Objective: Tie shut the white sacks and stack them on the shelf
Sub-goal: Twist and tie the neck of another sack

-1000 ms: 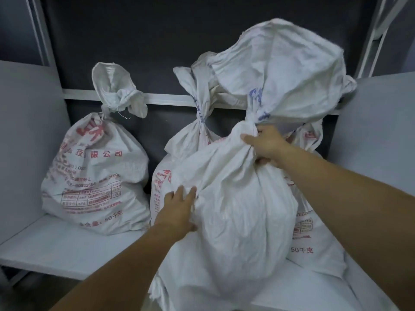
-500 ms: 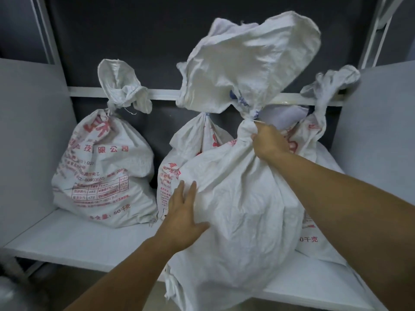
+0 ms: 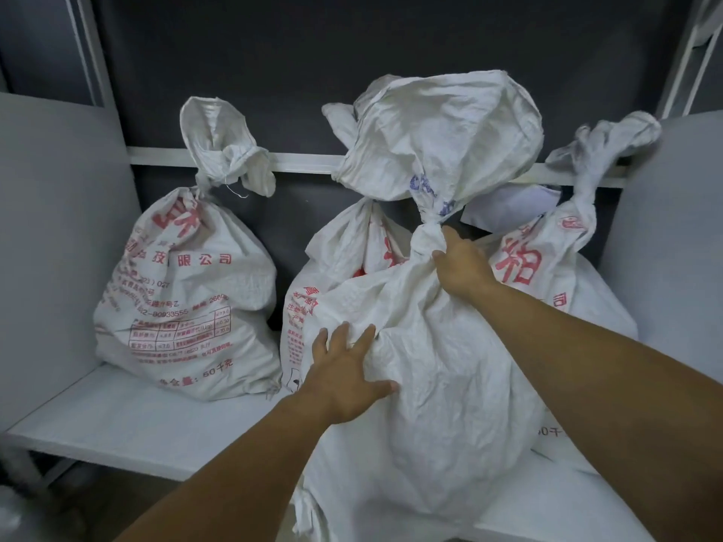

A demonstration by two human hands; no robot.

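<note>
Head view: right hand (image 3: pixel 463 267) is clenching the sack (image 3: pixel 438 416) neck; left hand (image 3: pixel 344 379), fingers spread, is steadying it. Shelving probably needs pushing deeper.

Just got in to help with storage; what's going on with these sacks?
A person holds a tied front sack at the front edge of the shelf. The right hand grips its knotted neck; the left hand presses flat against its side. Behind it stand three more tied sacks: left sack, middle sack and right sack.
</note>
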